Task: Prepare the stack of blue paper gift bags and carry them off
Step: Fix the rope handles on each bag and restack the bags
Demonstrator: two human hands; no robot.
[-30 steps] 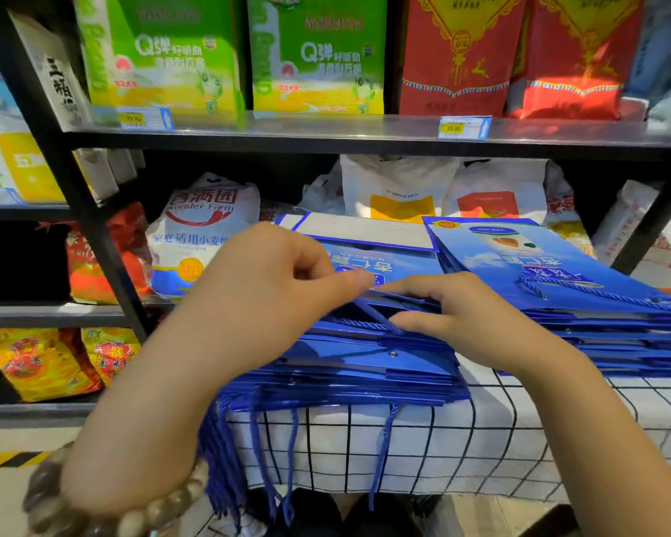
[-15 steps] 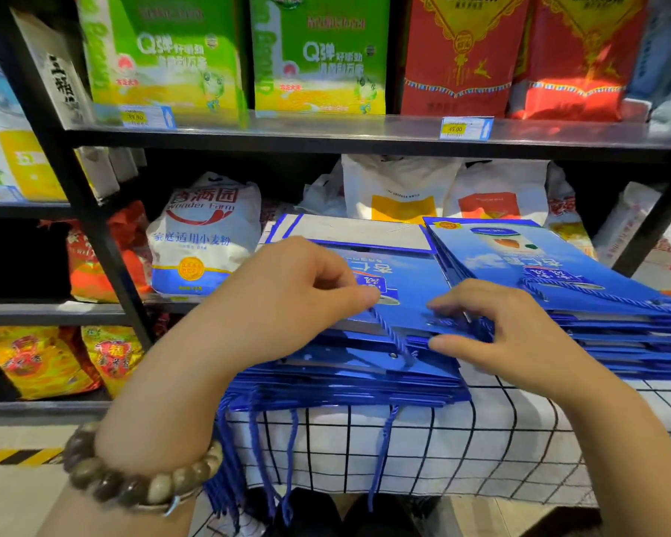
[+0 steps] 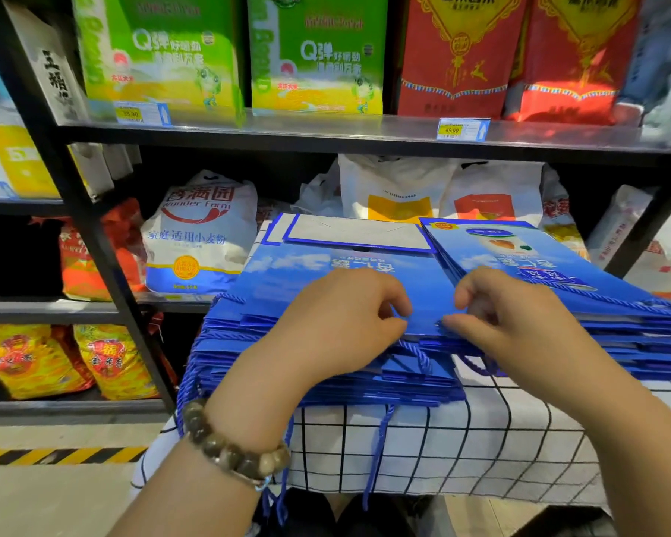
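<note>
Fingers (image 3: 395,326) on both hands are curled, thumb against forefinger, pinching the near edge of the top bag (image 3: 326,273). My left hand (image 3: 338,323) and right hand (image 3: 516,327) sit just beside each other on it, though the right one's hold is a little blurred. The stack of blue paper gift bags (image 3: 248,343) lies flat on the counter (image 3: 481,439), which is covered with a checked cloth. Its rope handles (image 3: 380,439) dangle over the front edge, and a second blue pile (image 3: 582,273) touches its right side. I judge we are early: the bags look mid-sorting, the handles hang loose and nothing is lifted. Squaring the pile, getting a grip under it and carrying it off are all left to do.
</note>
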